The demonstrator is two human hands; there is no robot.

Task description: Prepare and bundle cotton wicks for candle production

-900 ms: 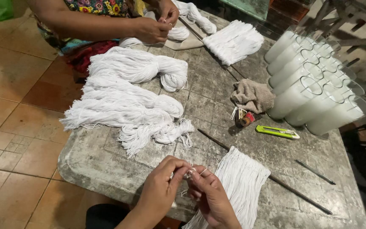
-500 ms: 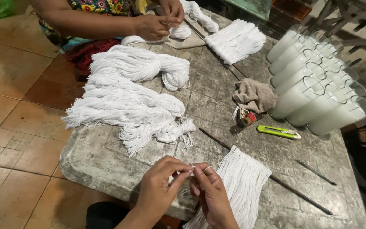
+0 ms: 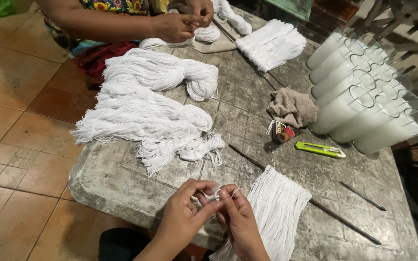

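Between our fingers, at the tabletop [image 3: 122, 179] edge, left hand [image 3: 186, 212] and right hand [image 3: 240, 220] pinched a white string [image 3: 212, 195] taut for working; finished strands [image 3: 276, 208] lay just right.

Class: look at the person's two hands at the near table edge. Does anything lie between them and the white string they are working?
Nothing visible does. The left hand and right hand already pinch the white string between their fingertips, beside the hanging string bundle.
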